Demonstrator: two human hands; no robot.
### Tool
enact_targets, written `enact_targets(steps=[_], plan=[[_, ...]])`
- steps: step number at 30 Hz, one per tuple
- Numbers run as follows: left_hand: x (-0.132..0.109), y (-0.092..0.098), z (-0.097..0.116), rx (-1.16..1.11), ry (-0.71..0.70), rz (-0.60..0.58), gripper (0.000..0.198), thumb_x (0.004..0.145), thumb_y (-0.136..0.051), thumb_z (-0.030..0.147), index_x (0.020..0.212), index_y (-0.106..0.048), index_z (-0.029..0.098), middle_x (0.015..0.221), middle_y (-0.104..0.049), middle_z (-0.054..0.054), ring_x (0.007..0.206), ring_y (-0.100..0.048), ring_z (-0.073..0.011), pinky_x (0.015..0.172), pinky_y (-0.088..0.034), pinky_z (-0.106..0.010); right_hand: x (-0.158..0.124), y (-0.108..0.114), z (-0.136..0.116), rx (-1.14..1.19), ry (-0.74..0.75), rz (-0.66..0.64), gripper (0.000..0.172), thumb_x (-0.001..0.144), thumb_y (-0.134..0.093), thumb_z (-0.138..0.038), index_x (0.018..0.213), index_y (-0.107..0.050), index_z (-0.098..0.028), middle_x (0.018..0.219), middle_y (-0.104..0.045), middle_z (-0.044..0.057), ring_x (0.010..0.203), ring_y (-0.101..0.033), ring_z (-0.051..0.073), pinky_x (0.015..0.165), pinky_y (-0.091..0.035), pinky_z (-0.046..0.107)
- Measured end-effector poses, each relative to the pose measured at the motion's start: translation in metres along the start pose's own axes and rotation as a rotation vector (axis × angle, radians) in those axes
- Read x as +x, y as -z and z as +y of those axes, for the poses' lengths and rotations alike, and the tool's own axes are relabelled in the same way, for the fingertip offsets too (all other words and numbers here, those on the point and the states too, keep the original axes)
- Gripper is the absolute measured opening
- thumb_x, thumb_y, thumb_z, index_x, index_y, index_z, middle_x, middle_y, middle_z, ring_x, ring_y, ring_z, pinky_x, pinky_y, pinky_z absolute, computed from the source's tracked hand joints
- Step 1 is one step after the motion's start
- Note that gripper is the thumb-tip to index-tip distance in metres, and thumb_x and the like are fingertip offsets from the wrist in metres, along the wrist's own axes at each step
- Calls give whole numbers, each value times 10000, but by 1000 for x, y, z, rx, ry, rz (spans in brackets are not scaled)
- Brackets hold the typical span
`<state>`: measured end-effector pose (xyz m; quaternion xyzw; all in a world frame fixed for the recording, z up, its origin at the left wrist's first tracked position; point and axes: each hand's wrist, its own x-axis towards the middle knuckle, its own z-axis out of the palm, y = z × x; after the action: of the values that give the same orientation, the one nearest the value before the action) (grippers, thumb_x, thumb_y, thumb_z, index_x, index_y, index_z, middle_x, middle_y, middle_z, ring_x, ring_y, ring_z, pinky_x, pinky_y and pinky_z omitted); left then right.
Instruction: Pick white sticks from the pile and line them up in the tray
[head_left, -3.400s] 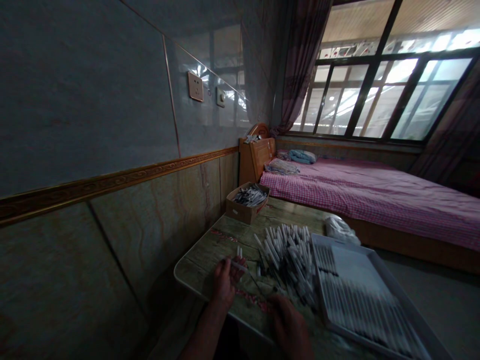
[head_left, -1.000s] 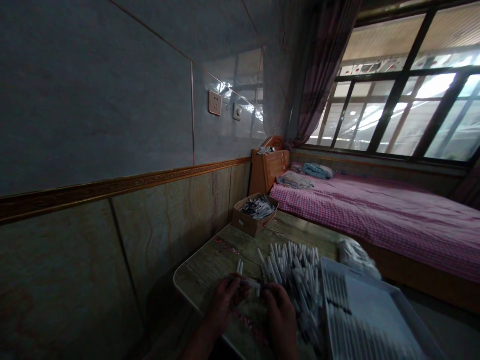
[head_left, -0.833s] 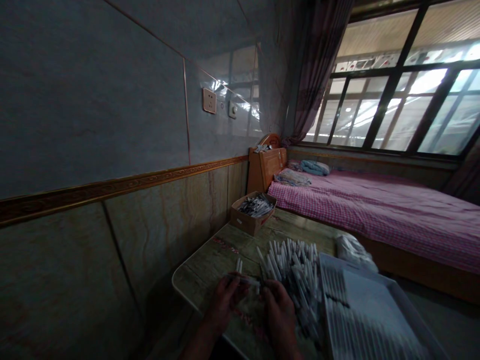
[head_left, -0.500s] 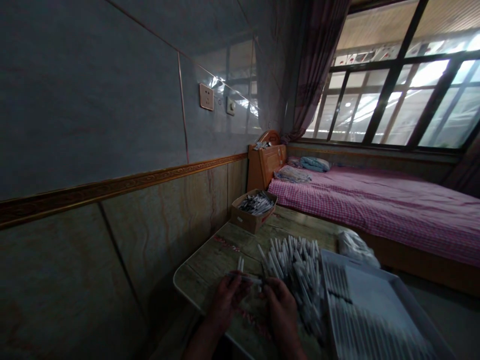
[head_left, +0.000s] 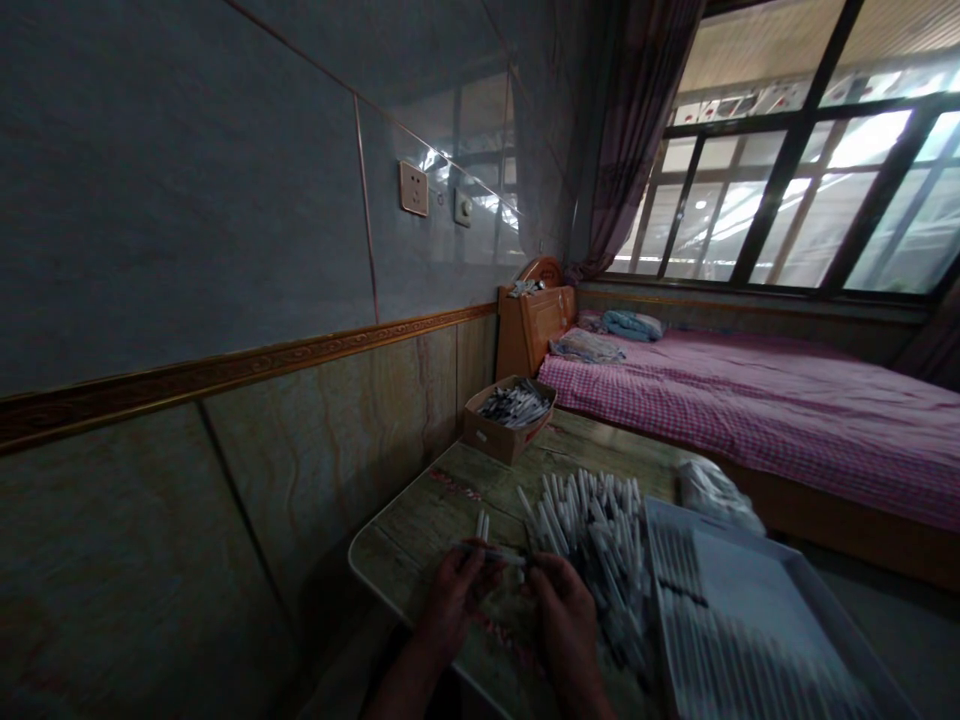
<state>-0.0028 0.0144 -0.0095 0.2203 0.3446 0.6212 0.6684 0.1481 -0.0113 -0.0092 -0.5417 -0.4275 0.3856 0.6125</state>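
Note:
Above the near part of the table, my left hand (head_left: 451,592) is closed around a slim white pen (head_left: 501,556) that lies roughly level between my two hands. My right hand (head_left: 562,605) pinches at its right end, where a dark bit shows; the detail is too small and dim to make out. Just beyond my left fingers, a couple of white pens (head_left: 482,525) stick out. To the right of my right hand spreads a heap of similar white pens (head_left: 589,512). Beside the heap, a shallow pale tray (head_left: 757,575) holds pens laid in rows.
At the table's far left corner a cardboard box (head_left: 495,443) is filled with dark and white pen parts. A crumpled clear plastic bag (head_left: 716,492) lies behind the tray. The table (head_left: 412,515) has a rounded left corner; a bed (head_left: 720,400) stands beyond it.
The view has shifted very slightly. Both hands stay at the same pen, in almost the same place; the heap, tray and box look unchanged.

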Motion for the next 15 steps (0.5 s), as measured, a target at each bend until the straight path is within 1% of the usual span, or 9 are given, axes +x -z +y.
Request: enact_targets(steps=[3, 6, 11, 15], plan=[[0, 0, -1, 0, 5, 1, 430, 542, -936, 321, 855, -692, 156, 801, -783, -47, 717, -749, -182, 632, -603, -238, 1, 2, 3, -24, 12, -4, 314, 717, -677, -453, 868, -737, -184, 787, -735, 37, 715, -661, 199, 659, -518, 271], [-2, -1, 0, 9, 9, 4, 456, 518, -944, 346, 845, -688, 158, 779, -782, -42, 695, -746, -178, 624, -601, -240, 2, 4, 4, -84, 23, -6, 311, 718, -659, -449, 871, -742, -190, 813, -742, 44, 753, -671, 211, 692, -520, 278], [-5, -5, 2, 36, 10, 27, 482, 487, -950, 390, 819, -684, 164, 773, -781, -41, 705, -744, -176, 643, -604, -247, 2, 5, 1, -159, 38, 9, 303, 726, -629, -440, 861, -745, -195, 818, -744, 51, 756, -673, 222, 710, -518, 292], [-3, -7, 1, 64, 5, 46, 506, 450, -957, 407, 799, -682, 165, 731, -770, -32, 680, -737, -175, 620, -595, -242, 1, 6, -3, -187, 47, 6, 299, 752, -599, -437, 865, -745, -202, 818, -745, 46, 774, -679, 223, 721, -519, 287]])
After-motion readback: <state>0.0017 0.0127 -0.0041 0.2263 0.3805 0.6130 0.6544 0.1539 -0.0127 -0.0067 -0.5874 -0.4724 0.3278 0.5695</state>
